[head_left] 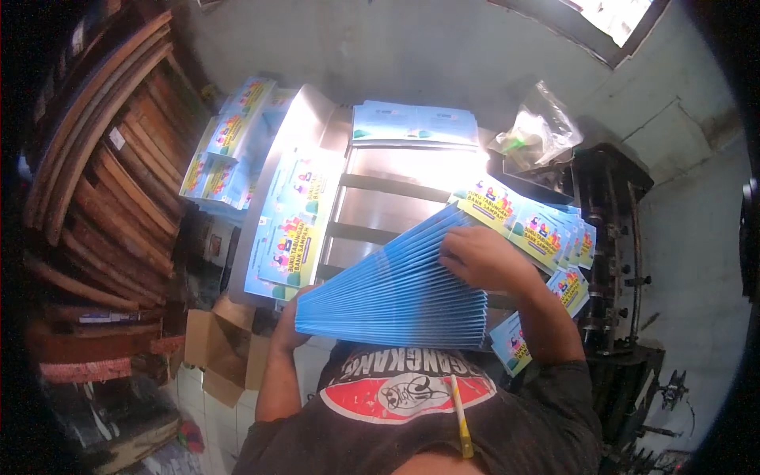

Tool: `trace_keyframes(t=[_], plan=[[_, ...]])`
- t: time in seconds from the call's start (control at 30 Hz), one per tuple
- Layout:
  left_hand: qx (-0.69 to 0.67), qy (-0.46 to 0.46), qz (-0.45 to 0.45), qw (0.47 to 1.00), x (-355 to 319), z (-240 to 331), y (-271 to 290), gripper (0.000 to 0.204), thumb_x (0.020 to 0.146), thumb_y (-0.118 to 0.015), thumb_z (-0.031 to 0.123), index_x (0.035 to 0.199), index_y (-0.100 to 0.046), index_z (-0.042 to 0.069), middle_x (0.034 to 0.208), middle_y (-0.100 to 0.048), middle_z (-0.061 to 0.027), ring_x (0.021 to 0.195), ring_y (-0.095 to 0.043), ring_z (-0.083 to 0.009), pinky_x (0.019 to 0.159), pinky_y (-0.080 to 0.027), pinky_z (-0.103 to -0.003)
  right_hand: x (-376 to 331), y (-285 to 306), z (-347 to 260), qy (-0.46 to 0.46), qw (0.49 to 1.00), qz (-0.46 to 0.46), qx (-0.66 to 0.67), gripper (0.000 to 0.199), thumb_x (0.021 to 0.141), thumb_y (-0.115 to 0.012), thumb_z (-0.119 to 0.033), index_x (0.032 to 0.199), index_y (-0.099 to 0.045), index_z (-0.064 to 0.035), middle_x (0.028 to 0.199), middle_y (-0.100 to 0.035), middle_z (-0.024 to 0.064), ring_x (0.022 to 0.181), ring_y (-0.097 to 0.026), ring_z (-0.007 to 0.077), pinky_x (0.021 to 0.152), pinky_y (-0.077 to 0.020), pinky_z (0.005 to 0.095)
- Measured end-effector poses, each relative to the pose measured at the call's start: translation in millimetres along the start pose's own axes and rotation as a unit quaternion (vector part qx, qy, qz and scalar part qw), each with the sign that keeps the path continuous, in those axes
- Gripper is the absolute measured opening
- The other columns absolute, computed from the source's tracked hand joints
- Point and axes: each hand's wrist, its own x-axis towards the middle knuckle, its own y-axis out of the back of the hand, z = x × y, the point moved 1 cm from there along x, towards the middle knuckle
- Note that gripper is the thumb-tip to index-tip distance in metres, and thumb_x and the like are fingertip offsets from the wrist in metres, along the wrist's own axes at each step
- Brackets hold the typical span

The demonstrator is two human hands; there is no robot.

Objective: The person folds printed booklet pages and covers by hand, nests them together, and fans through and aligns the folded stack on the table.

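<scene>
A thick stack of printed cover sheets (pixel 384 285) lies fanned out before my body, its blue edges spread in many thin steps. My left hand (pixel 291 326) grips the left end of this stack; most of its fingers are hidden by the sheets. At the fan's right side, my right hand (pixel 484 255) is closed, with bent fingers against the sheet edges. Colourful picture covers show on top of the stack just beyond the right hand. More covers (pixel 571 289) lie loosely overlapped beside my right forearm.
A slatted metal table (pixel 388 176) bears a pile of blue sheets (pixel 416 123) at its far edge and covers (pixel 293 222) at left. A clear plastic bag (pixel 542 131) sits back right, by a dark machine (pixel 613 245). Wooden frames (pixel 131 186) and an open carton (pixel 222 352) stand left.
</scene>
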Motion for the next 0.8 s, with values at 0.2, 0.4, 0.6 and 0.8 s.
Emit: trace_keyframes(t=[0.2,0.4,0.6,0.8], plan=[[-0.032,0.055,0.006,0.998,-3,-9,0,0.046,0.086,-0.069,0.002,0.129,-0.055,-0.001,0.120,-0.065,-0.0120,0.108,-0.061,-0.0186,0.095,-0.048,-0.033,5,-21,-23,0.055,0.989,0.068,-0.117,0.015,0.089,-0.058,-0.020,0.088,-0.061,-0.0050,0.088,-0.061,0.0095,0.090,-0.063,0.0258,0.079,-0.0487,0.0399],[-0.054,0.033,0.002,0.998,-3,-7,1,0.049,0.084,-0.071,0.001,0.130,-0.054,-0.001,0.121,-0.064,-0.0120,0.110,-0.061,-0.0181,0.096,-0.048,-0.032,12,-20,-37,0.036,0.979,0.025,-0.199,0.020,0.090,-0.059,-0.022,0.079,-0.062,-0.0050,0.085,-0.061,0.0088,0.086,-0.061,0.0248,0.078,-0.0465,0.0368],[-0.017,0.006,-0.006,1.000,-2,-7,4,0.049,0.084,-0.070,0.000,0.131,-0.054,-0.002,0.123,-0.062,-0.0137,0.113,-0.060,-0.0206,0.097,-0.047,-0.033,19,-14,-27,0.001,0.996,0.014,-0.093,0.028,0.088,-0.059,-0.029,0.081,-0.065,-0.0024,0.085,-0.066,0.0145,0.084,-0.066,0.0317,0.076,-0.0509,0.0424],[-0.011,0.006,-0.012,1.000,-4,-10,6,0.046,0.086,-0.068,0.002,0.130,-0.054,-0.002,0.124,-0.062,-0.0148,0.114,-0.059,-0.0217,0.098,-0.046,-0.033,24,-10,-32,-0.088,0.996,-0.021,-0.001,0.036,0.089,-0.060,-0.037,0.084,-0.065,-0.0015,0.084,-0.066,0.0161,0.083,-0.067,0.0339,0.076,-0.0526,0.0444]])
